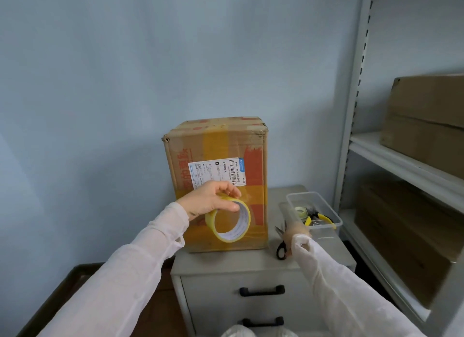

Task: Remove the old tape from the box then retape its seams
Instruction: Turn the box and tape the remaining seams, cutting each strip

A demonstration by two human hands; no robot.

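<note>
Box (216,145) stands at cabinet (226,261) left edge; left hand (213,198) clamps tape roll (212,223); right hand (298,235) at scissors (280,248), grip untellable.

Storeroom or packing corner; metal shelving (356,110), stacked cartons (424,115), small drawer cabinet (251,268)

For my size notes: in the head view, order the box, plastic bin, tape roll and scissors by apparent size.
1. box
2. plastic bin and tape roll: look alike, the roll is nearer, so unranked
3. scissors, partly hidden
</note>
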